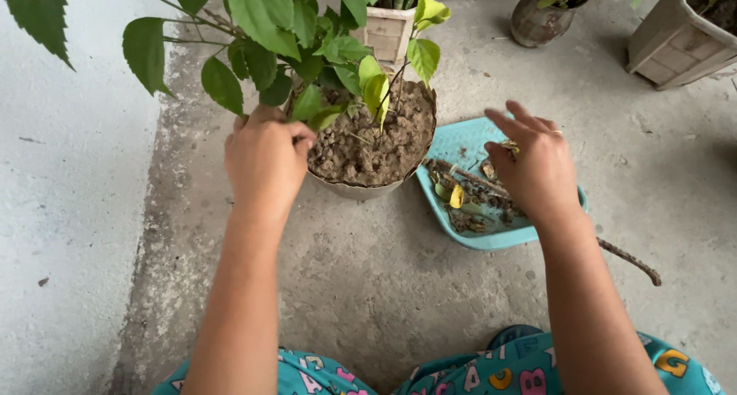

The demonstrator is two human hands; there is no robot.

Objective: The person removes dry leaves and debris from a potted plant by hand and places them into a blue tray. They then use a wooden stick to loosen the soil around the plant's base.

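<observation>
Left hand: we grip the rim of the soil-filled pot.
Right hand: fingers loose, dropping debris.
Tray: already holds dead leaves, twigs.
Soil: some litter remains.

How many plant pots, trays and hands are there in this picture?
Plant pots: 4 (round pot of soil by the left hand, pale pot behind it, dark round pot, angular pot at top right)
Trays: 1 (blue tray of dry leaves under the right hand)
Hands: 2
Total: 7
</observation>
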